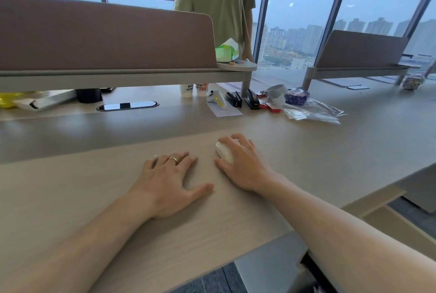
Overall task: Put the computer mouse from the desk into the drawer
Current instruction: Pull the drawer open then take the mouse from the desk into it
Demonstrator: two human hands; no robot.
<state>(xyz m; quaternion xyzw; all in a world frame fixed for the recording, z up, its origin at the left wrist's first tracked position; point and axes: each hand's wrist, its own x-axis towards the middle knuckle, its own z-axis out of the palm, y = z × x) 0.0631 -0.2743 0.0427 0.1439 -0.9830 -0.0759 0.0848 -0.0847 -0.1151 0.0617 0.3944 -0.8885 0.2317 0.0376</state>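
Note:
A white computer mouse (224, 152) lies on the light wooden desk (70, 189), right of centre. My right hand (245, 165) covers it from the right, fingers curled over its top and thumb against its near side. My left hand (169, 182) rests flat on the desk just left of the mouse, fingers spread, a gold ring on one finger. A grey cabinet top (271, 262) shows below the desk's front edge; I cannot tell whether it is the drawer.
At the back of the desk stand two cups (194, 90), black staplers (243, 99), red boxes, tape rolls (286, 95) and plastic bags (313, 111). A brown divider panel (106, 35) runs across the back. A person in a green shirt (219, 2) stands behind it.

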